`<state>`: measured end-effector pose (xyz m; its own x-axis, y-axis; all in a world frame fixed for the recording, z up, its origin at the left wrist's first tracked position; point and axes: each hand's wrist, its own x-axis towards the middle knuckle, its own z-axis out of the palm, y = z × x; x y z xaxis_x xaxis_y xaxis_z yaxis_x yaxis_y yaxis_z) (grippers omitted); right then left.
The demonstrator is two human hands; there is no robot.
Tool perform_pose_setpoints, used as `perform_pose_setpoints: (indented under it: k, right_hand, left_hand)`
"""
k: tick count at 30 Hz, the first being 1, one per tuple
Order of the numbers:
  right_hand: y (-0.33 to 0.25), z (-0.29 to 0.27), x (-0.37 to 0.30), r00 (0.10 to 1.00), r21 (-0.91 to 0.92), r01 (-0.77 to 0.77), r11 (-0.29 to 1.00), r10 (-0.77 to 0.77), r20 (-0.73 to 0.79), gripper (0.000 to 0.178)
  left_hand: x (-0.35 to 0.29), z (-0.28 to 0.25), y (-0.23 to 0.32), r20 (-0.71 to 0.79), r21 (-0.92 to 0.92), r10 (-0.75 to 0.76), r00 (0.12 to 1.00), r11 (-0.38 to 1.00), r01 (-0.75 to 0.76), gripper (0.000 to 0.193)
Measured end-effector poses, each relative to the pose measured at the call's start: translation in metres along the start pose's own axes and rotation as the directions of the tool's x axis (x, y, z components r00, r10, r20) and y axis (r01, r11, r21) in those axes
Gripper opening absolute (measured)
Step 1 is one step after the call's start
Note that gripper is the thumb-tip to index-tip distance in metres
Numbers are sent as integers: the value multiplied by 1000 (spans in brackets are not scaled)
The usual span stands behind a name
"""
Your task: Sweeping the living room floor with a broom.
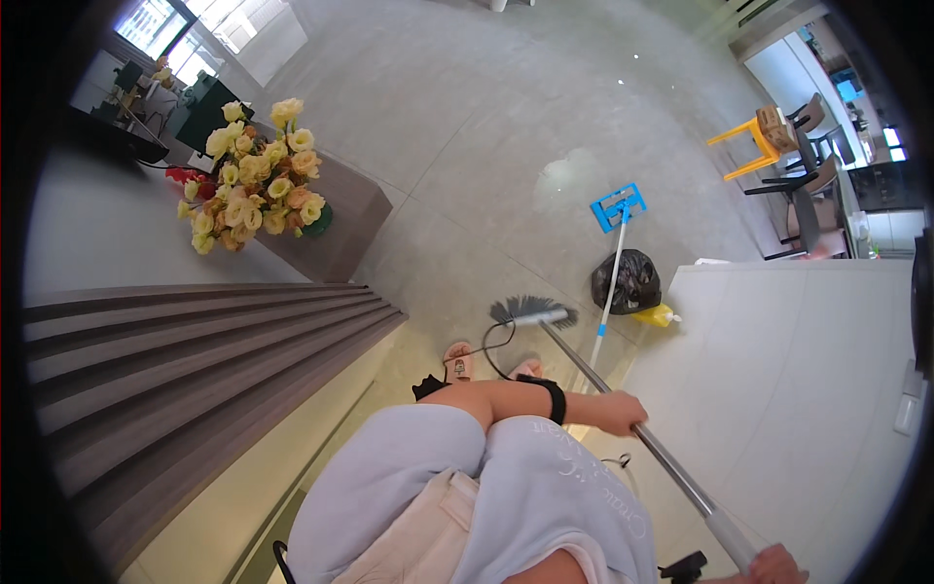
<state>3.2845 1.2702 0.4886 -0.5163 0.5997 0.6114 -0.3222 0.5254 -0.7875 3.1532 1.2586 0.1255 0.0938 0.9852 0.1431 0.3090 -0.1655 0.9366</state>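
Observation:
A broom with dark bristles (534,310) and a grey metal handle (671,465) slants across the view from the floor by my feet to the lower right. My left hand (621,414) reaches across my body, its fingers wrapped round the middle of the handle. At the lower right, my right hand (775,565) grips the upper end, partly cut off by the picture's edge. The broom head rests on or just over the tiles in front of my sandals (458,361); I cannot tell whether it touches.
A flat mop with a blue frame (619,206) stands ahead, beside a black rubbish bag (627,282) and a yellow bag (659,315). White panel (769,350) on the right, slatted panel (214,341) on the left. Flowers (255,182) far left; yellow stool (756,143) far right.

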Motion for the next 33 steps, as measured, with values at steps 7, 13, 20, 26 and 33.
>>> perform_pose_setpoints:
  k: [7, 13, 20, 26, 33]
  right_hand:
    - [166, 54, -11, 949, -46, 133, 990, -114, 294, 18]
    - [266, 113, -9, 942, 89, -196, 977, 163, 292, 10]
    - [235, 42, 156, 925, 517, -51, 854, -155, 347, 17]
    - [367, 97, 215, 876, 254, 260, 932, -338, 343, 9]
    - [473, 174, 239, 950, 123, -33, 992, -7, 311, 32]
  left_hand:
    - [-46, -146, -154, -544, 326, -5, 839, 920, 217, 9]
    - [-46, -289, -203, -557, 650, -131, 820, 545, 529, 11]
    - [83, -232, -68, -487, 262, 145, 862, 965, -14, 24]
    - [101, -310, -166, -699, 298, 75, 711, 934, 195, 10]
    - [91, -464, -211, -720, 504, -123, 683, 585, 636, 10]
